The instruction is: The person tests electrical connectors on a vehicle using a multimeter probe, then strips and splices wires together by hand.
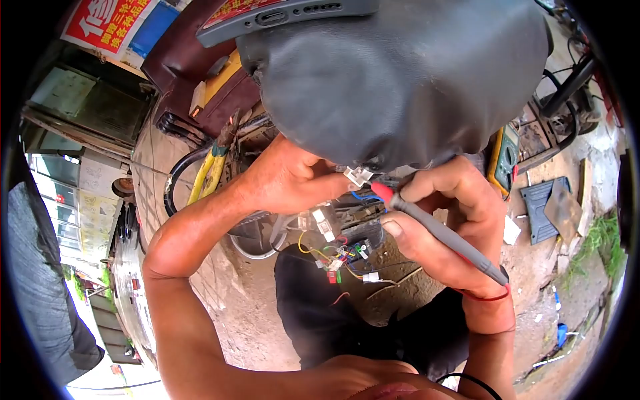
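A small white connector (359, 175) is pinched between the fingers of my left hand (293, 177), just under the edge of a black padded seat (393, 87). My right hand (453, 220) grips a grey and red probe (443, 233), its red end pointing at the connector; whether the tip touches it is too small to tell. A red wire runs from the probe's rear end past my wrist. Below the hands hang loose coloured wires with a white plug (371, 277) and a red connector (332, 277). A yellow-edged multimeter (505, 160) sits right of the seat.
Yellow-handled pliers (212, 170) rest left of my left hand, beside a black curved tube. A bucket (257, 243) stands beneath. At the right lie a dark plate (539, 208) and a wooden strip (585, 193). A maroon seat (175, 60) is at upper left.
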Motion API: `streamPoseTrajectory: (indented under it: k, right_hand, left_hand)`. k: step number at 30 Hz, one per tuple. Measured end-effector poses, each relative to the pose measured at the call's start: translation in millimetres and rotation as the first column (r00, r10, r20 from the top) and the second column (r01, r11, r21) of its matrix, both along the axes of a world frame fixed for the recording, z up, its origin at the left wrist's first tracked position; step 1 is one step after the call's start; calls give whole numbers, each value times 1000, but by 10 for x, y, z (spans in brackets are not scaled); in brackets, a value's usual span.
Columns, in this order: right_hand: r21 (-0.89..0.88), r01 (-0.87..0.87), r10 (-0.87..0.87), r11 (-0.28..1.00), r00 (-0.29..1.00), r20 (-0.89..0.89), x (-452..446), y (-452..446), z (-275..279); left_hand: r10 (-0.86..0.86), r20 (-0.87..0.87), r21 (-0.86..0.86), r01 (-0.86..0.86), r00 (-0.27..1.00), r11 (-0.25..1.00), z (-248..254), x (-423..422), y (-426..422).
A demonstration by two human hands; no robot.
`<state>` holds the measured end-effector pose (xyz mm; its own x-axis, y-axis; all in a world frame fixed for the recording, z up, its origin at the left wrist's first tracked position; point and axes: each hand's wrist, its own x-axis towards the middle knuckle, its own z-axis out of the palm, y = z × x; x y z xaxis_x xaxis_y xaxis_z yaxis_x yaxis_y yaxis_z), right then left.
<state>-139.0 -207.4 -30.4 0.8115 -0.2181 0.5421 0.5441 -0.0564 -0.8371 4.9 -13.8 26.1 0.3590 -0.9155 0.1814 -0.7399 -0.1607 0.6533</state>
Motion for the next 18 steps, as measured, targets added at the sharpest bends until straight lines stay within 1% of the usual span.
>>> streamPoseTrajectory:
  k: [2,5,8,10,12,18]
  right_hand:
    - [-80,24,-25,997,999,-19,-6,-28,56]
    - [-191,11,-27,981,996,-80,-53,-83,99]
    - [-225,117,-126,967,992,-24,-61,-13,118]
    - [-267,172,-167,948,985,39,-36,-4,114]
    - [-296,201,-192,934,980,58,-29,-4,113]
    - [-317,191,-189,929,981,37,-16,-12,125]
  left_hand:
    - [-27,40,-27,28,999,999,-19,14,-14]
    - [17,17,8,-17,1000,1000,-19,6,11]
    - [-22,58,-29,24,998,999,-25,19,-9]
    - [-9,38,-7,9,999,1000,-33,14,3]
    - [0,18,3,0,1000,1000,-40,2,8]
    - [28,-18,30,-28,999,999,-35,-15,9]
